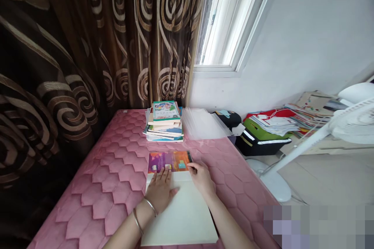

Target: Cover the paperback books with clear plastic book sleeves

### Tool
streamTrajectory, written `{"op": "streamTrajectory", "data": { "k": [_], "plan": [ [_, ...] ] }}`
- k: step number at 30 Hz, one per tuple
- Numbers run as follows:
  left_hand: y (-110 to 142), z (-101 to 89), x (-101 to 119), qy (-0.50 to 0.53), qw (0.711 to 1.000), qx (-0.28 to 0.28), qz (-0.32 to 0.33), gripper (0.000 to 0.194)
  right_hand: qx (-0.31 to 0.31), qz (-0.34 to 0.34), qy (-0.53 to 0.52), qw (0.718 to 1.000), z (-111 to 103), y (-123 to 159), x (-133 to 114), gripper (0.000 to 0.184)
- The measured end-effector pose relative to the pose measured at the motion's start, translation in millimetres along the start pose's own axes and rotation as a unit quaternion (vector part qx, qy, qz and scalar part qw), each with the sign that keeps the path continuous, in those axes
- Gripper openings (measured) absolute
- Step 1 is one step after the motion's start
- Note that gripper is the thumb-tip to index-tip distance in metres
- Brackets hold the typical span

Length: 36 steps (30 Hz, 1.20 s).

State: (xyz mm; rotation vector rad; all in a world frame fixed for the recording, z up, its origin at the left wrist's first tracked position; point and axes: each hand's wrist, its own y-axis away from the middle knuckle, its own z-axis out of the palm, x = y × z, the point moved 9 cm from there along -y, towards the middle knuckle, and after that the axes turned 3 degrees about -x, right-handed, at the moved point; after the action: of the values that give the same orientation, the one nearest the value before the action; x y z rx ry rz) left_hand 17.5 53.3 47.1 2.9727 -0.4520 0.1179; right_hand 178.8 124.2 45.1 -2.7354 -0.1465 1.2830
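A book with a purple and orange cover [171, 160] lies on the pink quilted mattress in front of me. A plain cream-white sheet [181, 214] reaches from its near edge towards me; I cannot tell whether it is part of the book. My left hand [160, 192] rests flat with fingers stretched out, its fingertips on the near edge of the cover and its palm on the sheet. At the cover's right edge, my right hand [201, 175] is closed in a pinch; what lies between thumb and finger is hidden.
A stack of books [165, 124] stands at the mattress's far edge, with clear plastic sheets [203, 123] to its right. Beyond are a green and black box [260, 136] with papers and a white fan [306, 144]. A patterned curtain [131, 39] hangs behind and left.
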Motion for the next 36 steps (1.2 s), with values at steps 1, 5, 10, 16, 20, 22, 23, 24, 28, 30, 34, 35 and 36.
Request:
{"op": "streamTrajectory", "data": {
  "k": [1,5,10,16,20,22,23,24,28,30,34,35,36],
  "plan": [
    [-1,-2.6,1,0.002,1.000,0.002,-0.009,0.059,-0.009,0.007,0.018,1.000,1,1,0,0.029],
    [-16,-17.6,1,-0.003,0.998,0.013,-0.056,0.039,-0.030,0.030,0.065,0.997,4,2,0,0.031],
    [-45,-29.3,-10,0.007,0.998,0.049,-0.038,0.049,-0.035,0.031,0.085,0.995,5,2,-4,0.031],
    [-63,4.0,-36,0.075,0.994,-0.056,-0.054,0.077,-0.046,0.023,0.217,0.975,-1,9,-20,0.035],
    [-63,6.8,-35,0.078,0.994,-0.057,-0.057,0.077,-0.057,-0.056,0.301,0.950,16,6,-53,0.038],
    [-62,5.5,-34,0.071,0.995,-0.053,-0.055,0.074,-0.112,-0.107,0.278,0.948,41,1,-69,0.047],
    [-61,5.3,-33,0.064,0.995,-0.054,-0.052,0.073,-0.142,-0.129,0.257,0.947,54,-3,-76,0.051],
    [-60,5.5,-33,0.058,0.996,-0.058,-0.048,0.072,-0.170,-0.141,0.237,0.946,67,-6,-81,0.055],
    [-59,3.9,-32,0.054,0.996,-0.051,-0.041,0.071,-0.249,-0.117,0.185,0.943,98,-18,-81,0.065],
    [-59,2.6,-34,0.067,0.996,-0.039,-0.053,0.072,-0.253,-0.094,0.184,0.945,100,-21,-76,0.068],
    [-61,3.6,-41,0.071,0.992,-0.038,-0.097,0.079,-0.227,-0.068,0.227,0.945,87,-23,-62,0.072],
    [-60,2.5,-45,0.069,0.991,-0.033,-0.112,0.081,-0.217,-0.060,0.243,0.944,81,-24,-58,0.072],
    [-59,1.2,-50,0.068,0.989,-0.029,-0.129,0.082,-0.208,-0.050,0.258,0.942,75,-24,-52,0.073]
  ]
}}
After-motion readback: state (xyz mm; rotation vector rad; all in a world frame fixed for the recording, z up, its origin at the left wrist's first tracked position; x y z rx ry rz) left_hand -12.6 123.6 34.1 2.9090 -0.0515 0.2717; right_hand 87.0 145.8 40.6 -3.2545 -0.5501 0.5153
